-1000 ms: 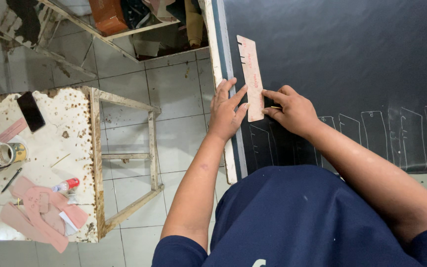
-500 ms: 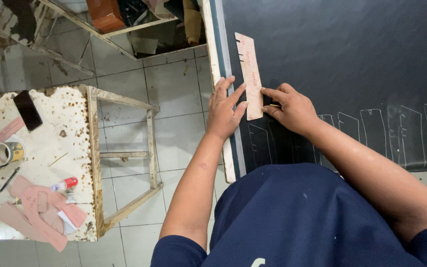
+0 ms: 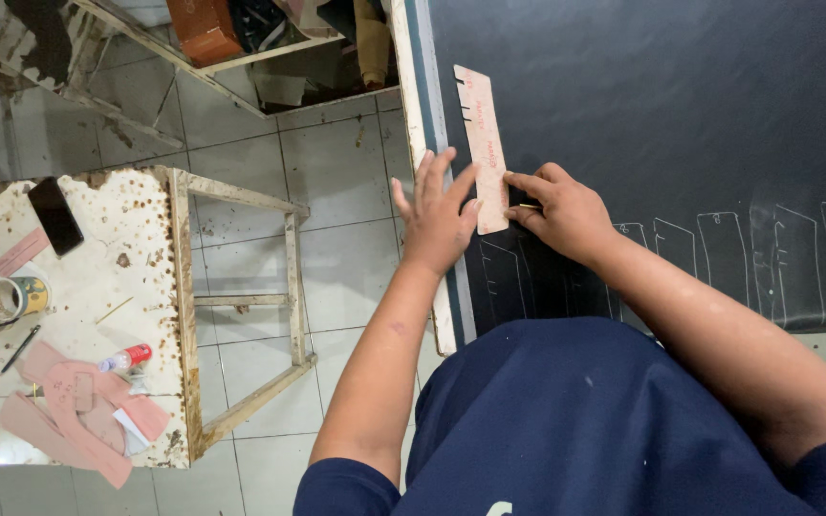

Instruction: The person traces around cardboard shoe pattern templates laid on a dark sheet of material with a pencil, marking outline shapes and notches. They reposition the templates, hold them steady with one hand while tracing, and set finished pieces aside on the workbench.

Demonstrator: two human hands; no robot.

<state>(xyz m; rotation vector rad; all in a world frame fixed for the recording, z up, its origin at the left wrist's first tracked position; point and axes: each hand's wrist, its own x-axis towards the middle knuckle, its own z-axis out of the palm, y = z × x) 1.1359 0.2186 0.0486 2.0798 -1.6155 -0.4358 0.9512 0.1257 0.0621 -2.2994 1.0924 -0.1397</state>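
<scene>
Template: a long, narrow pinkish cardboard template (image 3: 482, 143) lies flat on the dark sheet (image 3: 642, 105), close to that sheet's left edge.
Long axis: it runs almost parallel to the left edge, from a notched far end down to a near end that sits between the two hands.
Direction from the hands: the strip stretches away from the person; only its near end is within the hands' reach, and the rest lies beyond the fingertips.
Left hand: the left hand (image 3: 435, 215) is spread flat, fingers fanned, with the fingertips pressing on the strip's left margin near its lower end while the palm rests over the pale wooden edge strip (image 3: 418, 105) of the work surface.
Right hand: the right hand (image 3: 561, 210) is curled, its thumb and forefinger pinched on a thin marking tool (image 3: 525, 204) whose tip touches the template's right side.
Nearer hand: both touch the near end; the left bears on it, the right only meets its edge.
Traced outlines: pale outlines (image 3: 719, 253) of the same shape stand in a row to the right, along the sheet's near edge.
Off to the side: a stained white side table (image 3: 160, 258) stands well apart to the left, carrying pink cut pieces (image 3: 78, 401), a small bottle (image 3: 126, 358) and a tin (image 3: 11, 298).
</scene>
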